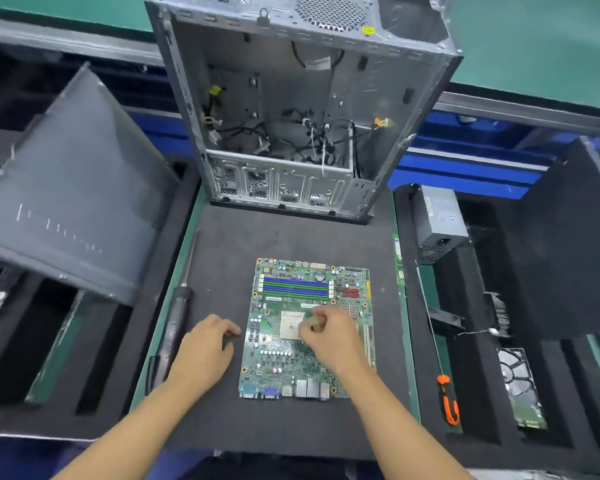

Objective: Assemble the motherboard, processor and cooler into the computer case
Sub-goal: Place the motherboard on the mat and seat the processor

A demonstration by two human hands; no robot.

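Right hand (pixel 329 336) pinches processor (pixel 315 326) over socket (pixel 290 325); if misaligned, pins may bend. Left hand (pixel 207 348) lies loosely curled, empty.

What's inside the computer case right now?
Loose black cables with yellow and orange connectors lie in the computer case; the motherboard is outside on the foam mat. The case's near wall hides the floor strip behind it.

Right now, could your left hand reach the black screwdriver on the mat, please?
Probably yes: the left hand rests on the mat, seemingly free, and the black screwdriver lies just to its left with nothing between.
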